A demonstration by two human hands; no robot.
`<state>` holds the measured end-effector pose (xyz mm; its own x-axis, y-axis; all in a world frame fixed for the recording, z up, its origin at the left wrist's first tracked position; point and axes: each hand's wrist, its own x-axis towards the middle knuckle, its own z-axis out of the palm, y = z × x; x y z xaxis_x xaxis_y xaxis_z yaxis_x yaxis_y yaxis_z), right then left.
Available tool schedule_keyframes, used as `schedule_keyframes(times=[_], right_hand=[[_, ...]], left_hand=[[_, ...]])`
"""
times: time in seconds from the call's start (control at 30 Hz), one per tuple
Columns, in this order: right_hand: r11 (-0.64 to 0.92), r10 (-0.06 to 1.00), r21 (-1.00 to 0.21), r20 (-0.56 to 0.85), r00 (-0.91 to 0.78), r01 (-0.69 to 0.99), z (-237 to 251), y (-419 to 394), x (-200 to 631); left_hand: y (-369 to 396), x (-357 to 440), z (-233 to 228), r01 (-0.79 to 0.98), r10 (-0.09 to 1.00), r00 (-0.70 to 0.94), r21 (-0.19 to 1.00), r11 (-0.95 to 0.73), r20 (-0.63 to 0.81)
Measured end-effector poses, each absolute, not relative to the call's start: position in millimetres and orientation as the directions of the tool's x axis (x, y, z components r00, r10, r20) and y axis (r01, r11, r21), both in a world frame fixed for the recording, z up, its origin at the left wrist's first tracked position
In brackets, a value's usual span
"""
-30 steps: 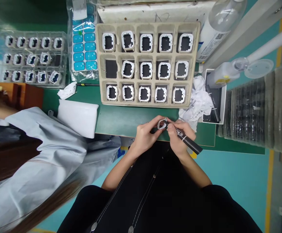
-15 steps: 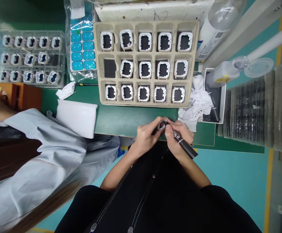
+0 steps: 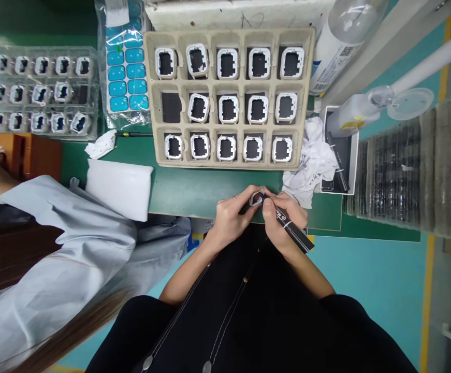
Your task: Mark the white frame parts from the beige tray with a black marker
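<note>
Both forearms angle in from 6 o'clock, meeting at the counter (image 3: 194, 191) edge. The left hand (image 3: 231, 215) pinches a small white frame (image 3: 257, 198); the right hand (image 3: 283, 217) grips a black marker (image 3: 293, 232), tip on the frame. Marker lettering is unreadable.

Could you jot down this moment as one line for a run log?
left hand: holds small white frame | right hand: grip on black marker, tip at frame | pulp tray: one cell without frame
</note>
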<state>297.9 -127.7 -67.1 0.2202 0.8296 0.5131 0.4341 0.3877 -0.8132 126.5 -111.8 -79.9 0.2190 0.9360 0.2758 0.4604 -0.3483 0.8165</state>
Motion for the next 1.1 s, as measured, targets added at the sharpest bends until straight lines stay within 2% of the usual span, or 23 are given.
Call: schedule_keyframes(times=[0.33,0.6,0.73,0.97,1.1], right_hand=[[0.378,0.817,-0.818,0.515,0.259,0.433,-64.8,-123.2,293.8],[0.424,0.809,-0.847,0.513,0.288,0.320,-74.7,-125.6,294.6],[0.428,0.819,-0.860,0.499,0.284,0.278,-81.9,-129.7,296.9],[0.423,0.823,-0.877,0.477,0.308,0.227,-81.5,-132.3,298.4],[0.384,0.842,-0.905,0.425,0.333,0.184,-80.1,-132.9,297.0]], left_hand=[[-110.0,125.6,-72.9,0.403,0.956,0.228,0.876,-0.267,0.187],[-103.2,121.9,-73.6,0.199,0.976,0.212,0.976,-0.091,0.048],[-101.8,121.2,-74.2,0.107,0.973,0.226,0.991,-0.079,0.054],[-101.6,122.3,-68.4,0.116,0.974,0.226,0.992,-0.040,0.013],[-102.5,125.1,-66.2,0.136,0.979,0.197,0.987,-0.082,0.054]])
